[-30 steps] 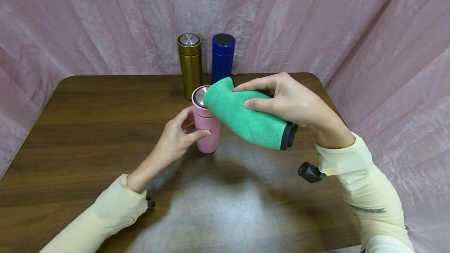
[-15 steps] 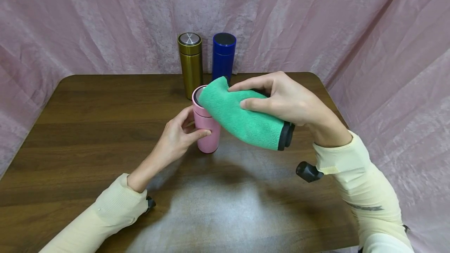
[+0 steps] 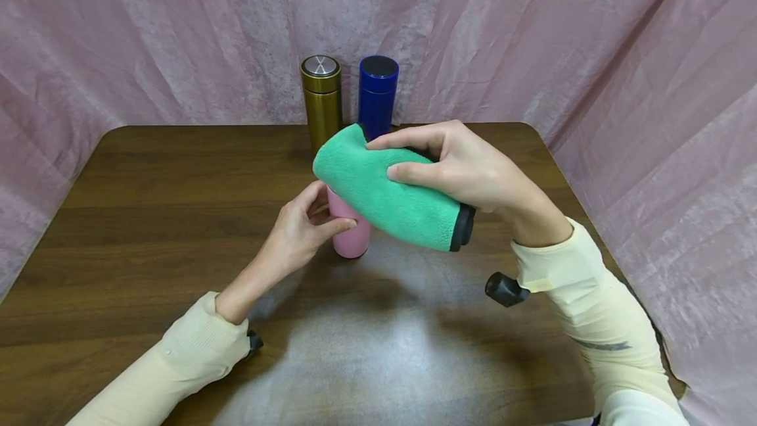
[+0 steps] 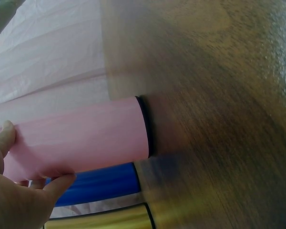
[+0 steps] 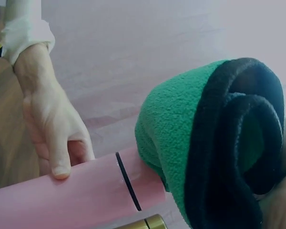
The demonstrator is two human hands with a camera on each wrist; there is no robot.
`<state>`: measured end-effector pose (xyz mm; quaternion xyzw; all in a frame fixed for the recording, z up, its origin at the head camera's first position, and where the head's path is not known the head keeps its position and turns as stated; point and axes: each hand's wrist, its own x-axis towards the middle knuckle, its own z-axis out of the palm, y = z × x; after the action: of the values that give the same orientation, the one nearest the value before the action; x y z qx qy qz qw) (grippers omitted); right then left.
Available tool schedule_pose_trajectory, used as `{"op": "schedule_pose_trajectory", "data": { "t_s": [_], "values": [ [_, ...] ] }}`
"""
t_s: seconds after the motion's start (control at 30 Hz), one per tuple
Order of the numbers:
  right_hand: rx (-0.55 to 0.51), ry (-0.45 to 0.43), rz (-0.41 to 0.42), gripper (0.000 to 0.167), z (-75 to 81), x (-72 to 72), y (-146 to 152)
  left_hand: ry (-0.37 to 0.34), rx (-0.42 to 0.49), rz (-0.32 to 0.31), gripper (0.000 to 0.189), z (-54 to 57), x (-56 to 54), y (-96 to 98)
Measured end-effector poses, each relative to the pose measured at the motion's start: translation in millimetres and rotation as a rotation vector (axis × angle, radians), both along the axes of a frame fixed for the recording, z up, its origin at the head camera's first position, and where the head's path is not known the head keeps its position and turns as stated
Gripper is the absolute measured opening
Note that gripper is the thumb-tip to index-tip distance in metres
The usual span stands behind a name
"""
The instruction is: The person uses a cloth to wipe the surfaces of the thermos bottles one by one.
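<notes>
A pink thermos bottle (image 3: 351,239) stands upright on the table, and my left hand (image 3: 298,229) grips its side with thumb and fingers. My right hand (image 3: 458,166) pinches a folded green cloth (image 3: 393,199) with dark edging. The cloth lies over the top of the pink bottle and hides its lid in the head view. In the right wrist view the cloth (image 5: 174,119) meets the pink bottle's lid end (image 5: 143,183). The left wrist view shows the bottle's dark base ring (image 4: 145,126) on the table.
Behind the pink bottle stand a gold thermos bottle (image 3: 322,100) and a blue thermos bottle (image 3: 378,97), both upright. The brown wooden table (image 3: 148,215) ends at a pink curtain (image 3: 225,38) at the back and right.
My right hand has moved left with the green cloth, which now covers the pink bottle's lid. My left hand has kept its grip and place.
</notes>
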<state>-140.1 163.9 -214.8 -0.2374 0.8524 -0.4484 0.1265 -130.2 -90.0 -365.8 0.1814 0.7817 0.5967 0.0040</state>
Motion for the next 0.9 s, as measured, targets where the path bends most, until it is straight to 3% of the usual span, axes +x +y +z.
{"op": "schedule_pose_trajectory", "data": {
  "t_s": [0.5, 0.9],
  "values": [
    [-0.022, -0.029, -0.062, 0.036, 2.3, -14.6, -16, -0.014, 0.028, -0.005, 0.065, -0.5, 0.0, -0.6],
    [0.042, 0.034, -0.076, 0.036, 5.6, -31.1, -22, 0.007, 0.015, 0.001, 0.069, 0.0, -0.8, -0.7]
  ]
}}
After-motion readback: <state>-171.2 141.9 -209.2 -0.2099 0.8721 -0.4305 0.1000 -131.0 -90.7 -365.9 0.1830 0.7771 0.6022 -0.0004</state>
